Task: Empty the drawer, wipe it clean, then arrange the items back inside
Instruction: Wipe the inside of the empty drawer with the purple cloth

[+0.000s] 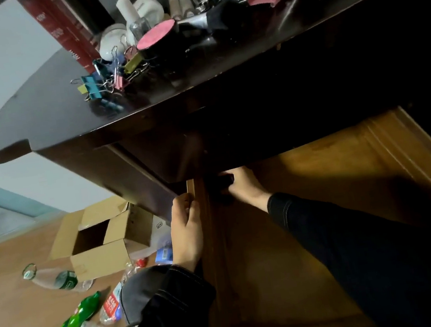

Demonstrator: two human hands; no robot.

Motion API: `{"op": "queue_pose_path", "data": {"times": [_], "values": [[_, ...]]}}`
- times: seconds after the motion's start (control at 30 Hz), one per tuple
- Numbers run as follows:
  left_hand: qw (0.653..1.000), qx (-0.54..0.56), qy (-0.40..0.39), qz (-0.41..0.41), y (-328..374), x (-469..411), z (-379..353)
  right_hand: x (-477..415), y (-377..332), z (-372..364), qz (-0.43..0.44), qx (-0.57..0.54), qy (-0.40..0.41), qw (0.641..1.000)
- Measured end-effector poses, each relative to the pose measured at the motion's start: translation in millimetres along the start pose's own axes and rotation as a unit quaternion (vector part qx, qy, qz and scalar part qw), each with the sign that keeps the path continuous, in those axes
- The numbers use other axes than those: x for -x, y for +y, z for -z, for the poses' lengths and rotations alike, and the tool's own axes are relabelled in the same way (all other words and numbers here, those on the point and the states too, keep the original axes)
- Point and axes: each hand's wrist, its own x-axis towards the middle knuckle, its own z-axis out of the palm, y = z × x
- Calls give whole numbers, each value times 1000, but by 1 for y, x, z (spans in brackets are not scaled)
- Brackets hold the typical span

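The left hand [185, 223] grips the drawer [321, 176] by its side wall, while the right hand [243, 185] clutches a dark thing [222, 183] deep inside.

Both arms wear long dark sleeves of stiff, denim-like cloth. The left sleeve [162, 304] looks black to dark grey, and its wide cuff is edged with rows of pale stitching. The right sleeve [359, 248] ends in a narrower cuff with the same pale seams.
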Motion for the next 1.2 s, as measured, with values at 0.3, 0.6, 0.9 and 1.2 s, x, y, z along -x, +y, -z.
{"op": "queue_pose_path", "data": {"times": [0.3,0.6,0.9,1.2], "values": [[1000,-14,3,7,5,3,-1,-24,-26,2,-110,30,9,993],[1000,10,-9,10,3,0,-1,7,-2,15,19,-13,-67,997],[1000,4,2,3,1,-1,-1,15,-11,-3,26,0,11,1000],[1000,0,3,-5,1,-1,-2,16,-29,-3,26,-93,86,992]]}}
